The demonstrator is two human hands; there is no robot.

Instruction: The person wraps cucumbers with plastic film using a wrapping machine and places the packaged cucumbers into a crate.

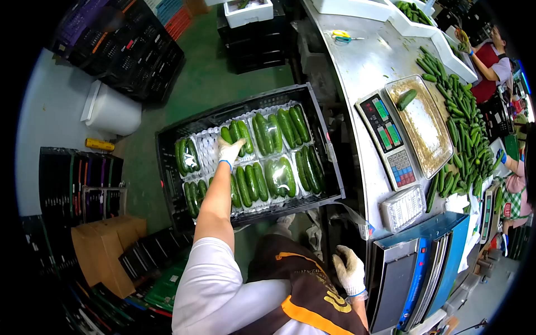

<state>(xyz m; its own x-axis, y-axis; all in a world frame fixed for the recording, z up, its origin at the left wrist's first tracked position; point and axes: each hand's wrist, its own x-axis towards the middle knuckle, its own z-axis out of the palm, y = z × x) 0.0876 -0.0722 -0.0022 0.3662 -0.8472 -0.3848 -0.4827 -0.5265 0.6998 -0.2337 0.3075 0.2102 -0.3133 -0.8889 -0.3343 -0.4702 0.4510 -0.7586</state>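
Observation:
My left hand point(230, 149), in a white glove, reaches into a black crate point(321, 120) and has its fingers round a pack of cucumbers point(238, 132) in the back row. Several other wrapped packs of cucumbers point(267, 134) lie in two rows in the crate, on a bubbled clear liner point(208, 149) that shows left of my hand. My right hand point(349, 270), also gloved, hangs beside the brown apron, right of my body, its fingers loosely apart and holding nothing.
Right of the crate, a metal table point(349, 72) bears a scale point(421, 125) with one cucumber, a cucumber pile point(466, 134), clear trays point(403, 209), scissors point(347, 38) and a wrapping machine point(419, 273). Black crates point(120, 50) and a cardboard box point(103, 251) stand left. Two co-workers are at far right.

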